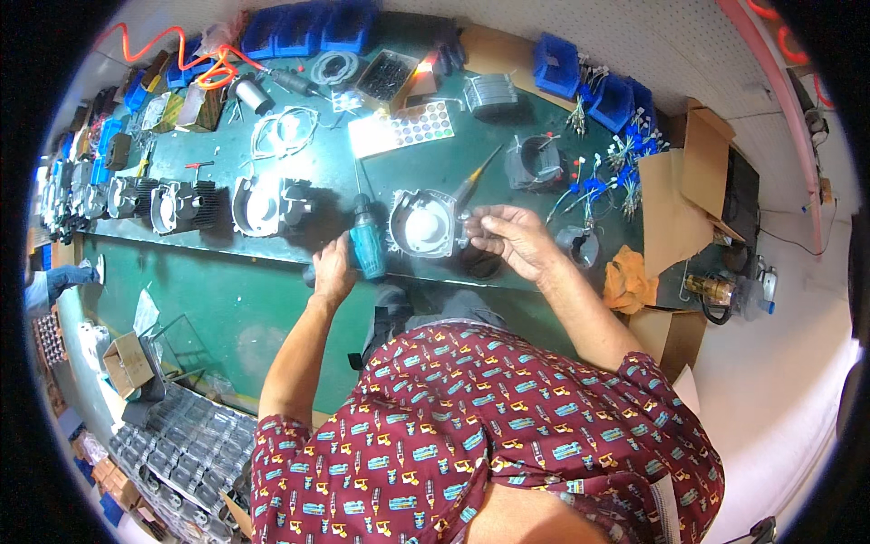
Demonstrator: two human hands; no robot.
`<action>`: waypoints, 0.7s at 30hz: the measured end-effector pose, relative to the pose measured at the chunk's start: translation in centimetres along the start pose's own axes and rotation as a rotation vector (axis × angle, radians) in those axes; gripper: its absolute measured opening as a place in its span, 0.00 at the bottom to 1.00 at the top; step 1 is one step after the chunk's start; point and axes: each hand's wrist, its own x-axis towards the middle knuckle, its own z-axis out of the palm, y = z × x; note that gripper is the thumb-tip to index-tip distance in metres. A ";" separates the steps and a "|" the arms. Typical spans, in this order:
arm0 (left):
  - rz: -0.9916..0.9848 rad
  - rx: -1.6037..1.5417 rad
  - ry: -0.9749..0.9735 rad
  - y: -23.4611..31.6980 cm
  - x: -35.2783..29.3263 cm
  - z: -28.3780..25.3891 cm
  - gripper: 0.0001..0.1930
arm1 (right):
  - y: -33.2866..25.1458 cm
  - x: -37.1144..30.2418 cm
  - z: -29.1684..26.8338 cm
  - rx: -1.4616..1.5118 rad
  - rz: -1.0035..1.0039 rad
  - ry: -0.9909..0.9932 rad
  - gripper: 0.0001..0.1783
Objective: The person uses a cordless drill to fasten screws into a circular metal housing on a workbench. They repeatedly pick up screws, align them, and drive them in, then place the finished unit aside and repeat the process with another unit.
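My left hand is closed on a teal cordless drill, its long thin bit pointing away from me. Right of the drill, a round cast-metal housing lies near the bench's front edge with its open face up. My right hand is at the housing's right side, thumb and fingers pinched together; what they hold, if anything, is too small to make out. Just beyond that hand lies a thin pointed tool with a yellowish handle. A finned metal housing stands farther right.
Several more metal housings line the bench's left. At the back are blue bins, a sheet of round stickers and a box of small dark parts. Wired connectors, cardboard and an orange cloth are right.
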 end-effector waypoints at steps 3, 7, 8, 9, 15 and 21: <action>0.004 -0.261 0.069 0.9 -2.8 -4.2 0.36 | 0.5 0.6 -0.1 0.014 0.001 -0.017 0.11; 0.032 -0.635 0.236 4.0 -9.6 -10.5 0.23 | 1.1 1.9 0.5 0.001 -0.012 -0.039 0.11; 0.068 -0.639 0.255 4.0 -10.6 -11.0 0.18 | 1.2 1.9 0.6 0.050 -0.028 -0.046 0.11; 0.104 -0.644 0.274 3.6 -11.7 -11.2 0.13 | 1.2 2.0 0.9 0.098 -0.043 -0.053 0.11; -0.040 -0.795 0.232 8.2 -15.4 -15.0 0.09 | 1.4 2.8 2.4 0.103 -0.036 -0.075 0.09; -0.069 -1.002 0.164 8.2 -15.4 -13.5 0.13 | 1.6 3.4 2.9 0.177 -0.081 -0.171 0.07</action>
